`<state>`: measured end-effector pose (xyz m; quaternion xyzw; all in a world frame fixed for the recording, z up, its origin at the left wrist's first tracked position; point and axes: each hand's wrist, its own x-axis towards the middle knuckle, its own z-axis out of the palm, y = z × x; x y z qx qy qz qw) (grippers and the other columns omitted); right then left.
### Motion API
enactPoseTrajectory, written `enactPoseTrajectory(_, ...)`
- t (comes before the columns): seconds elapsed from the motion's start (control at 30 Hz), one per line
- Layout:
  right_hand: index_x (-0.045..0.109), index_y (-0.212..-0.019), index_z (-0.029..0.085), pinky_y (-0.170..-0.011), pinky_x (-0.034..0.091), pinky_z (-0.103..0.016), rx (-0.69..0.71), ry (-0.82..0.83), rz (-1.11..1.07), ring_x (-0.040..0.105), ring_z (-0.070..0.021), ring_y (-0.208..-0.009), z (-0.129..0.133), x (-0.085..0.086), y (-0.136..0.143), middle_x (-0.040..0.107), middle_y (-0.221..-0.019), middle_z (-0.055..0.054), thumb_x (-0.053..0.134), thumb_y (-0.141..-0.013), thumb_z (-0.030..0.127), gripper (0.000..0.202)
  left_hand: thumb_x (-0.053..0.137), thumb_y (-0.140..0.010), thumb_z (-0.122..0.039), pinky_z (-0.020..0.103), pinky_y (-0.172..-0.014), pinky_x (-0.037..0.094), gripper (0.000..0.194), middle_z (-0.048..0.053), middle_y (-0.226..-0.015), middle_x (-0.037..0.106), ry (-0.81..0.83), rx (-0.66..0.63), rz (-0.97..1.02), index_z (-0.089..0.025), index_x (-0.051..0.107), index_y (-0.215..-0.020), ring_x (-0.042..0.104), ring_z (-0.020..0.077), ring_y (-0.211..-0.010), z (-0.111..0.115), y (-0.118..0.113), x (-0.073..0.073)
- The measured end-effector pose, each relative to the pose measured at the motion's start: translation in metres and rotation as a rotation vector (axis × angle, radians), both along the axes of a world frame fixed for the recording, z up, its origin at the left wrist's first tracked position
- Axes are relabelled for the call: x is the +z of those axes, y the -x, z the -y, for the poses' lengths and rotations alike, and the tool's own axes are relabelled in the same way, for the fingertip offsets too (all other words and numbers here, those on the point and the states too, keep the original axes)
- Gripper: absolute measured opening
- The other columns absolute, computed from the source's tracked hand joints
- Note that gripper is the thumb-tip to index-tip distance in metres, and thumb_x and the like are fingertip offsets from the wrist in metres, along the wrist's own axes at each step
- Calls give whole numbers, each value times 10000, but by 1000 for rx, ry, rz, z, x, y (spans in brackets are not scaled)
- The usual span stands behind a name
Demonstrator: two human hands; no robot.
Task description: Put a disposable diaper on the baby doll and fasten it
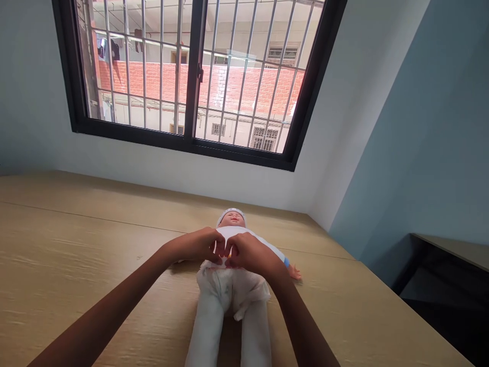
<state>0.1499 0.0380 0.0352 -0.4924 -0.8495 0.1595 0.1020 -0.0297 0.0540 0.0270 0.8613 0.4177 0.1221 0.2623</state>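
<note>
A baby doll (pixel 234 220) in a patterned cap lies on its back, its legs (pixel 256 331) towards me. It wears a white top (pixel 239 231) with a blue cuff and a loose white diaper (pixel 244 288) around its hips. Both my hands meet over the doll's belly. My left hand (pixel 204 244) is closed in a pinch at the diaper's upper front edge. Close beside it, my right hand (pixel 248 251) pinches the same edge with bent fingers. A small orange-yellow spot shows between the fingertips; the exact grip is partly hidden.
The wooden tabletop (pixel 95 265) reaches to the wall, with a seam running across it. Behind it is a black-framed window (pixel 187 142) with metal bars. A dark piece of furniture (pixel 446 285) stands beyond the table's right edge. The doll's arm (pixel 294 272) sticks out to the right.
</note>
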Motion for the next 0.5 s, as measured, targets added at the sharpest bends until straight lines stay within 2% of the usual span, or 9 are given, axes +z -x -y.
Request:
enactPoseTrajectory(0.2, 661, -801, 225, -531, 344, -230, 70, 9, -35, 558, -133, -704, -2, 3, -5, 647, -766, 14, 616, -716, 143, 126, 619, -696, -325, 242, -616, 374, 173, -16, -830, 610, 44, 16, -45, -204, 619, -821, 551, 162, -768, 2, 0, 5)
enactPoseTrajectory(0.5, 665, -813, 227, -563, 364, -231, 127, -18, -56, 566, -132, -703, -4, 0, -5, 659, -759, 22, 586, -733, 103, 167, 646, -677, -330, 233, -614, 362, 187, -27, -824, 594, 62, -3, -21, -204, 567, -791, 535, 155, -765, -6, 2, -3)
